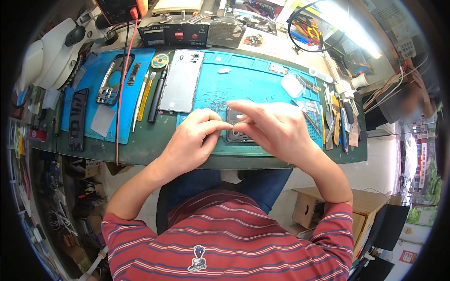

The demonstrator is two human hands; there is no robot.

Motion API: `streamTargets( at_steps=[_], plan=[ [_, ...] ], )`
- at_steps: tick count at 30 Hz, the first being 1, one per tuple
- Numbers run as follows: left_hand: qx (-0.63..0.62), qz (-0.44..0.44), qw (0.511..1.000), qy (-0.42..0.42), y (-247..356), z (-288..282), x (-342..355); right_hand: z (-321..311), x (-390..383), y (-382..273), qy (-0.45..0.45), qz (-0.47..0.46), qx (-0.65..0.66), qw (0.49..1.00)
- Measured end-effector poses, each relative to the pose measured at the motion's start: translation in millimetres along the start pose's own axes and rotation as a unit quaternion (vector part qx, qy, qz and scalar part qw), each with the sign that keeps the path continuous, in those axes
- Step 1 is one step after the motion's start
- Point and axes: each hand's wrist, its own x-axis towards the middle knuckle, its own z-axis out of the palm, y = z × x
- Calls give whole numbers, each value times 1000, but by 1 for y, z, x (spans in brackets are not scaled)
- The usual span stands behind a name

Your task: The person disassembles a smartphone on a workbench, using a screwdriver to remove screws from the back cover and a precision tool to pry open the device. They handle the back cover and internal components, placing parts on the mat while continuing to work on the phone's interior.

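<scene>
My left hand [192, 140] reaches in from the lower left, fingers curled and index fingertip meeting my right hand's fingertips over a disassembled phone [234, 136] on the blue silicone mat [206, 89]. My right hand [276, 129] arches over the phone, its fingers closed together; whether anything small is between the fingertips, I cannot make out. The phone's dark innards are partly hidden under my hands. Just left and behind lies a silver phone back panel [178, 79], with a black rod tool [157, 96] beside it.
A second mat [129, 131] holds a phone frame [112, 79]. A white microscope [49, 61] stands at left, a black boxed device [172, 35] behind. Tools [335, 119] line the right. A person [398, 100] is at the far right, beyond the bench.
</scene>
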Motion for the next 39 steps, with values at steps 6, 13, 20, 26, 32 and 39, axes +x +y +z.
streamTargets(
  at_steps=[6,13,20,26,32,39],
  plan=[
    [25,33,997,64,-3,11,-4,22,11,-11,121,15,46,991],
    [45,12,994,98,1,8,-5,26,-2,-8,112,47,19,992],
    [34,21,991,128,2,3,-9,33,0,-15,133,75,36,988],
    [315,-37,917,244,-4,-41,-38,21,-2,-25,148,81,-9,986],
    [326,-87,913,229,-37,-47,-49,17,-3,-27,81,136,-35,987],
    [297,-131,906,271,-40,-46,-42,21,-13,-9,157,172,104,967]
  ],
)
